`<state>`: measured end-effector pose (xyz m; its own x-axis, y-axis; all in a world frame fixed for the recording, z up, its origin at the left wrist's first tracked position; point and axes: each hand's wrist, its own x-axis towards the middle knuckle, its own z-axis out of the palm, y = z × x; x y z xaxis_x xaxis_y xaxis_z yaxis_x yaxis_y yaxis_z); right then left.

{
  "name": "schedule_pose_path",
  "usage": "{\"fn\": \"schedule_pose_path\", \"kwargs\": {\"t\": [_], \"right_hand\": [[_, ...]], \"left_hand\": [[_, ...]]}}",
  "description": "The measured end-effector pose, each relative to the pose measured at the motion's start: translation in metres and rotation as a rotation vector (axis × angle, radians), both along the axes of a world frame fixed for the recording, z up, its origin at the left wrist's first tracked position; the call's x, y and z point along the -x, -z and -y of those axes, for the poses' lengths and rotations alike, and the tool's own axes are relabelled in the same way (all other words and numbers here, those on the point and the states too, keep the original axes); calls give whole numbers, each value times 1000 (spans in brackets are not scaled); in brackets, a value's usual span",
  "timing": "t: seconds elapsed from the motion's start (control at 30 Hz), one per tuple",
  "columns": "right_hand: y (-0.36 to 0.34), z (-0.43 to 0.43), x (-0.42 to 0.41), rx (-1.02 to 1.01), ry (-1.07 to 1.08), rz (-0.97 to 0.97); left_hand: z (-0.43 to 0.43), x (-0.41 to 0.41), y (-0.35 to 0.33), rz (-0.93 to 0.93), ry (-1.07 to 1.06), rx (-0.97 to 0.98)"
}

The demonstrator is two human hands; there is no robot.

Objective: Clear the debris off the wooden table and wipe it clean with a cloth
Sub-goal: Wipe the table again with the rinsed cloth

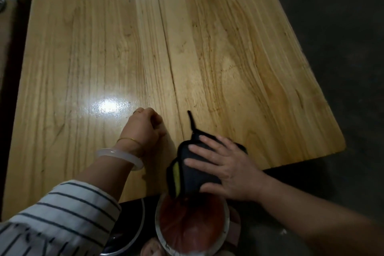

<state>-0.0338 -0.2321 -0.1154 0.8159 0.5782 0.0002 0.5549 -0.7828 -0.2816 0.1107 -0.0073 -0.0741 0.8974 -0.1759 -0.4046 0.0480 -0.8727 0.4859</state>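
Right grip [224,164] lies flat with its fingers spread, pressing down on a dark cloth [192,174] at the lower centre of the frame. Left grip [143,124] sits just left of centre with its fingers curled under into a loose fist, knuckles on the wood; whether anything is inside the curl cannot be seen.

A pale wooden desk [228,48] fills most of the frame, made of two wide boards that meet along a seam running from top centre towards the bottom. A bright glare spot shines on the left board, near the left grip. Dark floor [342,48] runs down the right side.

At the bottom centre, below the desk's near edge, is a round bowl [187,220] with a pale rim and a reddish inside. The cloth is black with a yellow-green patch; it lies on the desk's near edge and hangs over it, above the bowl. A thin dark strap [192,122] of the cloth points up the frame.

The left arm wears a white sleeve [52,214] with dark stripes, a milky white bangle [118,155], a thin gold bracelet [129,140], and a ring [136,112].
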Motion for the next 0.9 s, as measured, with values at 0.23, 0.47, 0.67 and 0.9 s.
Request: {"fn": "schedule_pose_path", "kwargs": {"t": [0.23,0.47,0.67,0.9], "right_hand": [[-11,90,-9,114,402,-135],[-10,46,-50,82,920,-197],[-13,-34,-83,75,812,-214],[-19,-146,-80,111,502,-219]], "left_hand": [[-1,5,2,43,-14,32],[-16,26,5,184,-94,196],[-70,42,0,223,-520,343],[-108,57,-3,164,-741,393]]}}
